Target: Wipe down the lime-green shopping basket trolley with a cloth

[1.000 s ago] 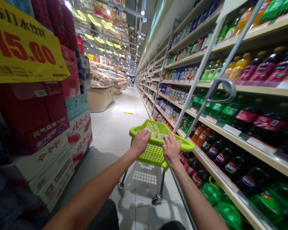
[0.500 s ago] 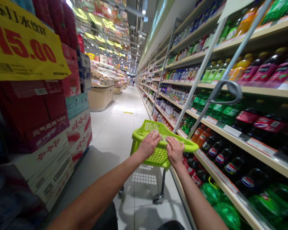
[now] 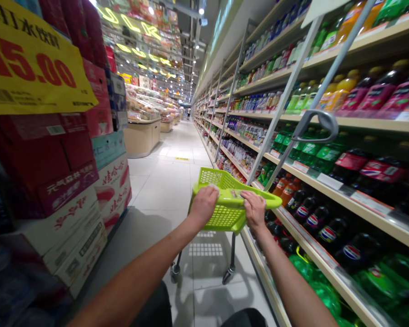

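A small lime-green shopping cart (image 3: 229,220) with a mesh basket stands in front of me on grey legs and castors. My left hand (image 3: 205,205) is closed over the left part of its handle (image 3: 230,198). Something small and whitish shows at those fingertips; I cannot make out what it is. Farther right along the same bar, my right hand (image 3: 255,209) is also closed, its fingers curled over the top. A pale label lies on the handle between the two hands.
Shelves of drink bottles (image 3: 327,231) run close along the right side. A grey pole with a loop (image 3: 315,127) rises at the cart's right. Stacked drink cartons (image 3: 75,227) and a yellow price sign (image 3: 37,68) stand at left. Tiled aisle floor (image 3: 167,177) stretches ahead past display counters (image 3: 141,136).
My hands have slid apart along the handle, the left one leftward and the right one rightward. More of the bar and its label shows between them. The cart's front castors have swivelled.
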The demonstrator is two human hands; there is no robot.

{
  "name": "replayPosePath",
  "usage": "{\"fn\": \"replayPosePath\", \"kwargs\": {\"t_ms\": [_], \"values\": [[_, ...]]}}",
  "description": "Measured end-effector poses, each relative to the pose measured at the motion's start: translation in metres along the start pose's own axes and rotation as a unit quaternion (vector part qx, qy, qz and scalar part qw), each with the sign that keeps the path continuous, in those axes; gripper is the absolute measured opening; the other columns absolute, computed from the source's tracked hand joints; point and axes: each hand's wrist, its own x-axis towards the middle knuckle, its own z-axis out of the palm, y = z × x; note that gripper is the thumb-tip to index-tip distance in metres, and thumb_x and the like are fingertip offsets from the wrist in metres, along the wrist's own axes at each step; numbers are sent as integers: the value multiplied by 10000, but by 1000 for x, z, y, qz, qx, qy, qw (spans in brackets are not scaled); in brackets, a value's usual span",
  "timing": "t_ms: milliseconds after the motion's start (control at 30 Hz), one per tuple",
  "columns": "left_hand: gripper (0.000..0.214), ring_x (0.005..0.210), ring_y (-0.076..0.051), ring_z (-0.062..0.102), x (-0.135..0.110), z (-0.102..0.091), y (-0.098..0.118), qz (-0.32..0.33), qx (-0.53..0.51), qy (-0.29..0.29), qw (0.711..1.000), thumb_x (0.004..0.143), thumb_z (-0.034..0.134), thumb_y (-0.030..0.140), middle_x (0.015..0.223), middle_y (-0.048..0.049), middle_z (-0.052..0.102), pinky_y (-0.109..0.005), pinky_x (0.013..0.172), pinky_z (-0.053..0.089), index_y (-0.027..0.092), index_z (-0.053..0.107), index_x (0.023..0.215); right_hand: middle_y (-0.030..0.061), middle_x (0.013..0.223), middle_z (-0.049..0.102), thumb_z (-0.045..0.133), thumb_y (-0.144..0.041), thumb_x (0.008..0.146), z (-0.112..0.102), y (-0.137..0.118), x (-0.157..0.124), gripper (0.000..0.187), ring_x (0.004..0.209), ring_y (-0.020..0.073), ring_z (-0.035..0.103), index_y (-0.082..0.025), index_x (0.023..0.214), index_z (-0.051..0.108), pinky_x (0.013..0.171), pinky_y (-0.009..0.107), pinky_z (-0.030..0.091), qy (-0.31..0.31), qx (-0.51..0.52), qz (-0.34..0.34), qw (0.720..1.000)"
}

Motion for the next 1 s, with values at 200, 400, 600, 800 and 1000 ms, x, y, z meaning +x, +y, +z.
{"fn": "replayPosePath", "kwargs": {"t_ms": [200,400,600,800,1000], "values": [[247,1128,-205,446,-12,-1,19,163,-74,63,982,870,369,167,1111,-96,569,-380,939,410,139,564,1019,46,1060,611,335,-296,831,-12,3,-6,313,1087,232,463,-208,968,603,955,481,179,3,-55,39,998],[222,1058,-203,500,-12,-10,-3,77,-162,77,981,847,407,166,1076,-123,583,-387,903,441,115,585,970,47,1195,530,314,-277,852,-12,-23,-25,325,1182,220,388,-225,1031,581,998,502,137,-26,-3,19,999],[207,923,-168,558,-9,-4,8,24,-248,69,966,850,403,178,935,-82,634,-353,842,471,142,605,881,66,1088,590,344,-319,841,-14,-5,-23,301,1134,234,440,-193,902,610,1002,512,152,31,58,38,997],[205,1025,-169,521,-11,6,50,115,-295,58,947,858,396,192,1023,-101,608,-352,895,437,158,582,938,90,1117,567,345,-368,821,-22,5,-18,360,1161,257,395,-169,998,587,961,494,266,7,8,76,997],[225,1060,-170,503,-20,28,31,95,-325,54,939,864,388,202,1080,-115,581,-365,915,429,151,567,991,83,1143,561,370,-306,799,-42,17,-28,340,1189,231,382,-169,1022,587,984,440,311,-12,60,62,996]]}}
